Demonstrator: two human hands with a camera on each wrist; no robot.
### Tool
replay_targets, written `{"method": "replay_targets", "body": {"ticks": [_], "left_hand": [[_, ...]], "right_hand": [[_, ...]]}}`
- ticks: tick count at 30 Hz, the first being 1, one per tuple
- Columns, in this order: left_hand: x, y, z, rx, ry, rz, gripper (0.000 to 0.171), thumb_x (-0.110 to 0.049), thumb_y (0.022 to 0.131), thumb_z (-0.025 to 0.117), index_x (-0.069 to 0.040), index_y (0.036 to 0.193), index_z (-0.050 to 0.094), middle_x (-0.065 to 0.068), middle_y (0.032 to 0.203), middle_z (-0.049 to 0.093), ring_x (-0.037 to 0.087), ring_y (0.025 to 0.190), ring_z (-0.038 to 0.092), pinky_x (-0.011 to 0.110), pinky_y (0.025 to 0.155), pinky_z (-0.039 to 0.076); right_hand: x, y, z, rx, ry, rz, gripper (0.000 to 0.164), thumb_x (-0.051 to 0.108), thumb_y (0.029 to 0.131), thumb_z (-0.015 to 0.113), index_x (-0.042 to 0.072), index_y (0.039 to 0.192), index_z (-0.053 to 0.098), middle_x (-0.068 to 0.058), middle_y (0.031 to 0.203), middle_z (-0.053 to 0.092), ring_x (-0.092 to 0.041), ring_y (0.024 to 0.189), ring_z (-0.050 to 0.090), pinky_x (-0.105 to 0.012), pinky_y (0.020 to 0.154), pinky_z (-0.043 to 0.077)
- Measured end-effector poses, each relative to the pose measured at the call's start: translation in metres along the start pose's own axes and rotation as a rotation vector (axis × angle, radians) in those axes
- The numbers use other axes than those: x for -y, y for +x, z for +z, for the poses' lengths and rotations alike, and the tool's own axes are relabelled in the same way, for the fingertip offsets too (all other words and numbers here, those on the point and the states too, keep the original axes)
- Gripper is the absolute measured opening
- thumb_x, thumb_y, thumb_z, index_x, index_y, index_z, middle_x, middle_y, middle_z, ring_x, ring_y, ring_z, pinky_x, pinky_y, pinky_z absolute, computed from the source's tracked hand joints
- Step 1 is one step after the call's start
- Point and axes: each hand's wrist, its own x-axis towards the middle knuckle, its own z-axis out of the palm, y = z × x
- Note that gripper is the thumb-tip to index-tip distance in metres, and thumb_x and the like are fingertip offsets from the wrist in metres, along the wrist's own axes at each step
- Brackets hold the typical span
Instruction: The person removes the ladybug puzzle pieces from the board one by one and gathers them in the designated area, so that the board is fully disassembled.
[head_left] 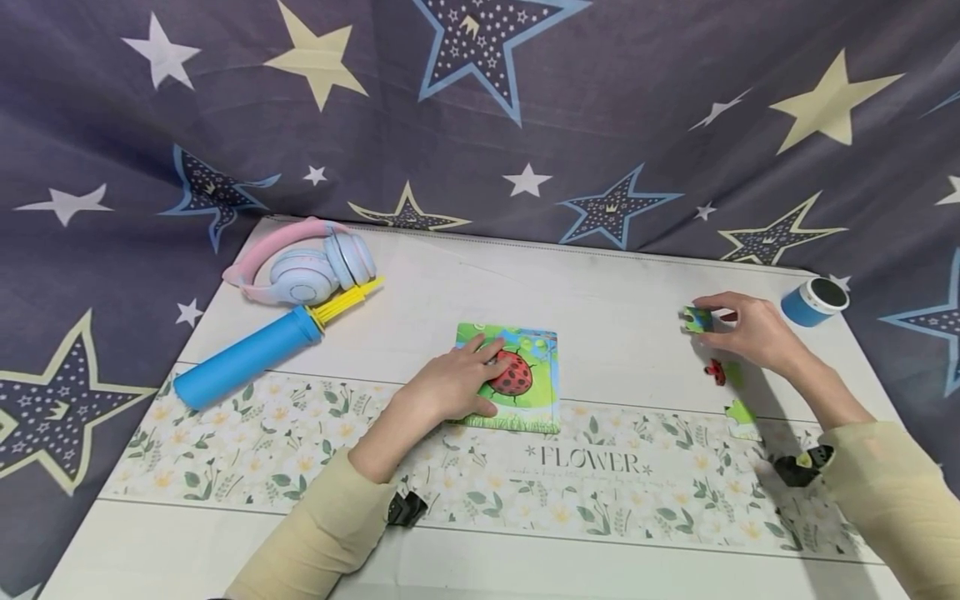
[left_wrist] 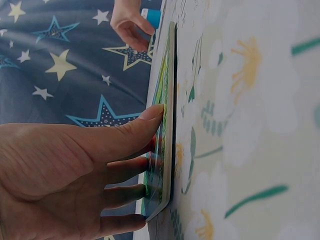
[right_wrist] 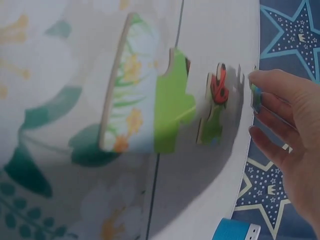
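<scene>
My left hand (head_left: 450, 385) rests with spread fingers on a square ladybug puzzle board (head_left: 542, 407), green and blue with a red ladybug picture. In the left wrist view the thumb (left_wrist: 135, 131) lies against the board's near edge, and the other fingertips touch its face. Over the right side of the table my right hand (head_left: 753, 329) pinches a small blue-and-green puzzle piece (head_left: 699, 320) between thumb and fingers. Below that hand lie a red-and-green puzzle piece (right_wrist: 218, 95) and a larger green puzzle piece with orange flowers (right_wrist: 172, 115).
A blue jar (head_left: 806, 307) with a white-rimmed dark lid stands right of my right hand. Pink-and-blue headphones (head_left: 303, 271) and a blue hand pump (head_left: 247, 357) with a yellow end lie at the back left. A star-patterned cloth (head_left: 465, 150) hangs behind the table.
</scene>
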Motion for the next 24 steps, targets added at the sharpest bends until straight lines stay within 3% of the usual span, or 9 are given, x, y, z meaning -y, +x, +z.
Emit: {"method": "replay_targets", "body": {"ticks": [13, 24], "left_hand": [[0.0, 0.001, 0.0, 0.01, -0.001, -0.011, 0.076, -0.036, 0.094, 0.075, -0.017, 0.159, 0.042, 0.006, 0.175, 0.015, 0.032, 0.163, 0.01, 0.056, 0.128, 0.026], [-0.001, 0.0, -0.001, 0.008, -0.004, -0.017, 0.076, -0.036, 0.093, 0.076, -0.018, 0.159, 0.042, 0.005, 0.175, 0.015, 0.032, 0.163, 0.01, 0.059, 0.126, 0.029]], "right_hand": [[-0.017, -0.006, 0.001, 0.029, 0.0, 0.019, 0.057, 0.019, 0.085, 0.086, 0.002, 0.135, 0.066, -0.029, 0.132, 0.066, -0.052, 0.114, 0.064, -0.065, 0.088, 0.054], [-0.021, -0.007, -0.002, 0.07, 0.005, 0.039, 0.054, 0.018, 0.085, 0.085, 0.003, 0.134, 0.067, -0.028, 0.132, 0.066, -0.049, 0.109, 0.07, -0.055, 0.082, 0.06]]}}
